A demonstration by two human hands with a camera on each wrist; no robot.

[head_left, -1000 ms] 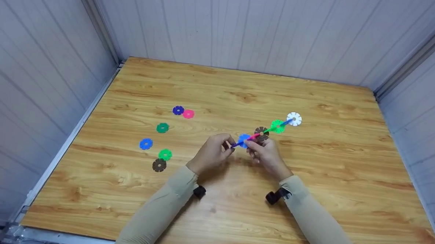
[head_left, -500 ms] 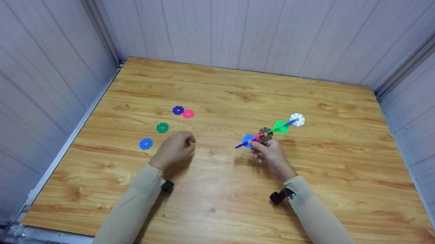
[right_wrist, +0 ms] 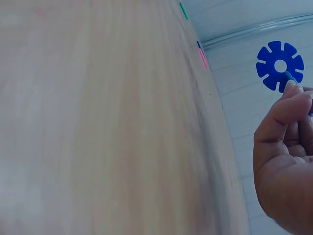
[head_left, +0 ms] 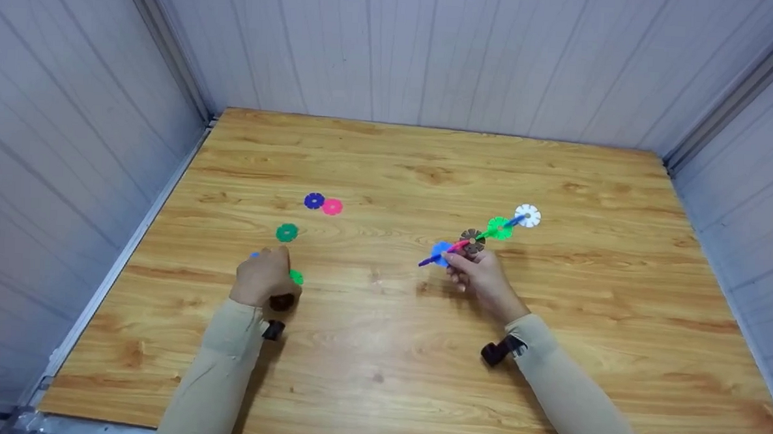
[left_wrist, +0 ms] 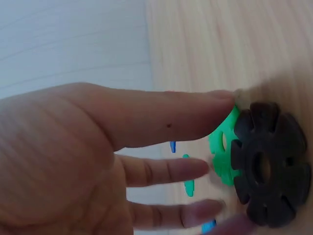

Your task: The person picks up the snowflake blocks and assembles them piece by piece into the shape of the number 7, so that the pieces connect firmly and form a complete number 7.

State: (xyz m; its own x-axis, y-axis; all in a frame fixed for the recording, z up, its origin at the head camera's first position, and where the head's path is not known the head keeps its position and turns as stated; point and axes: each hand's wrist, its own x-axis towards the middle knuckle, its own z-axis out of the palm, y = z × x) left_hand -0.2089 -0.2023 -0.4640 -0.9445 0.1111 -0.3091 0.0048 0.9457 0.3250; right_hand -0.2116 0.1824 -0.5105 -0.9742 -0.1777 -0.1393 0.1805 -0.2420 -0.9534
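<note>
My right hand (head_left: pixel 485 277) pinches a slanting chain of slotted flower-shaped plastic discs near its lower-left end. The chain has a dark blue disc (right_wrist: pixel 269 68) at that end, then a light blue disc (head_left: pixel 438 252), a pink one, a brown disc (head_left: pixel 469 235), green discs, a blue one and a white disc (head_left: pixel 528 216) at the far tip. My left hand (head_left: pixel 261 278) is over the loose discs at left, thumb and fingers spread around a dark brown disc (left_wrist: pixel 281 196). A bright green disc (left_wrist: pixel 222 164) lies against it, partly behind the thumb. Contact is unclear.
Farther back on the wooden table (head_left: pixel 381 347) lie a teal-green disc (head_left: pixel 286 232), a dark blue disc (head_left: pixel 314 201) and a pink disc (head_left: pixel 333 207), the last two touching. A blue disc (head_left: pixel 254 255) is mostly covered by the left hand. Pale panel walls enclose the table.
My left hand has let go of the chain's dark blue end and moved left to the loose brown and green discs. My right hand, still holding the chain, has shifted slightly right.
</note>
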